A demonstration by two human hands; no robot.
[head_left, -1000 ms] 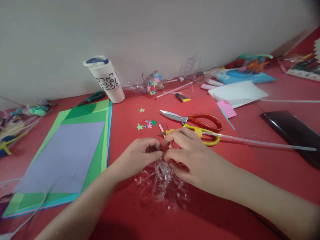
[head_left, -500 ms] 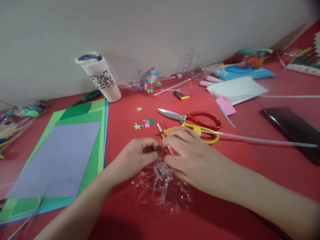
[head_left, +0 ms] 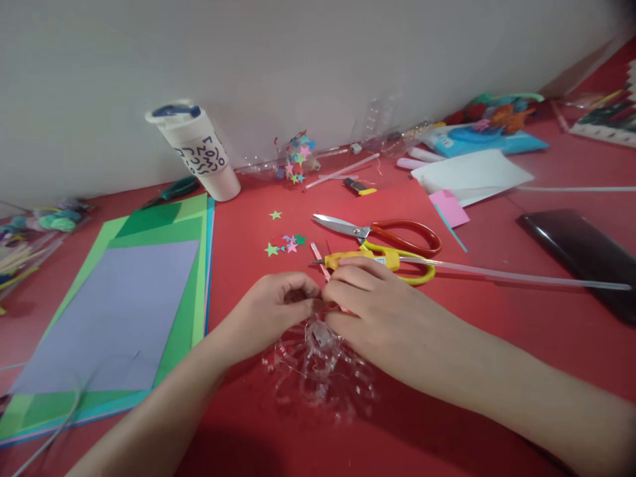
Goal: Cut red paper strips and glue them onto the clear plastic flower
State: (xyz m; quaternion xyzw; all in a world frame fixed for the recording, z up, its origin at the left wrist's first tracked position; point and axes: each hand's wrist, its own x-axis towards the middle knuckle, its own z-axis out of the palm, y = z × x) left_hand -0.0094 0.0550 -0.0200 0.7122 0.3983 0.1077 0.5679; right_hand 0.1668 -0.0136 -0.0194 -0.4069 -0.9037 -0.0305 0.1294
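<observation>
A clear plastic piece with curled, cut strips [head_left: 319, 335] lies on the red table, close under both hands. My left hand [head_left: 278, 303] pinches its upper edge between thumb and forefinger. My right hand [head_left: 380, 308] meets it fingertip to fingertip from the other side, fingers bent and closed on the same spot; what the fingertips grip is mostly hidden. Just beyond the right knuckles lies a yellow glue gun [head_left: 348, 258] with a long translucent glue stick [head_left: 477, 273] out of its back. A pink and white strip [head_left: 318, 257] sticks out past the right fingers.
Scissors [head_left: 358, 230] with red and yellow handles lie behind the glue gun. Small paper stars [head_left: 291, 245] are scattered ahead. Coloured paper sheets [head_left: 134, 298] are stacked at left, below a white tumbler [head_left: 203, 156]. A dark phone [head_left: 579, 252] rests at right, near white paper [head_left: 472, 177].
My fingertips have shifted very slightly at the plastic piece, and the view has moved a little. Everything else stays where it was.
</observation>
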